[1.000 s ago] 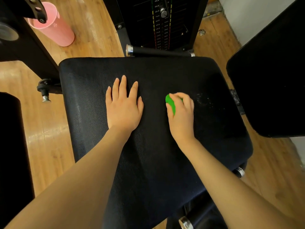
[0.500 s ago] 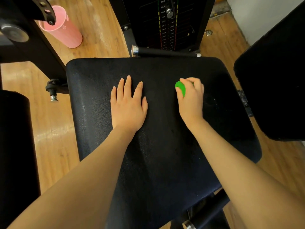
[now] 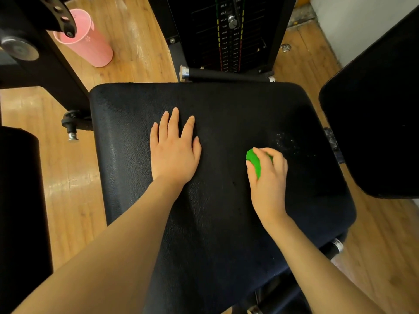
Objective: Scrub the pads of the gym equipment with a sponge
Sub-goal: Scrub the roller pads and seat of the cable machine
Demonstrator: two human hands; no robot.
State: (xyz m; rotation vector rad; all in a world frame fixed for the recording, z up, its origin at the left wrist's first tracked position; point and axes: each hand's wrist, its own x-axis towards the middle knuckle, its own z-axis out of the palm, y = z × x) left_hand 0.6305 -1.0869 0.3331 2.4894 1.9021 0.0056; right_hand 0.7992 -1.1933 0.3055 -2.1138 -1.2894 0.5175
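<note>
- The right hand point(image 3: 268, 177) curls its fingers and thumb around a green sponge point(image 3: 255, 160), clamped on it and pressing it down onto the black seat pad point(image 3: 215, 223).
- The sponge sits on the right half of the pad, roughly midway between the far and near edges; only its left side shows past the thumb and forefinger.
- Just beyond the right hand's knuckles, a patch of pale specks point(image 3: 284, 141) marks the pad surface.
- The left hand point(image 3: 174, 150) lies flat on the pad left of centre, palm down, fingers straight and slightly spread, holding nothing.
- The two hands are apart, with bare pad between them.
- A second black pad point(image 3: 374, 121) stands to the right, beside the seat pad's right edge.
- A weight stack point(image 3: 229, 35) with its selector pin stands beyond the pad's far edge.
- A pink cup point(image 3: 90, 44) stands on the wooden floor point(image 3: 68, 189) at far left.
</note>
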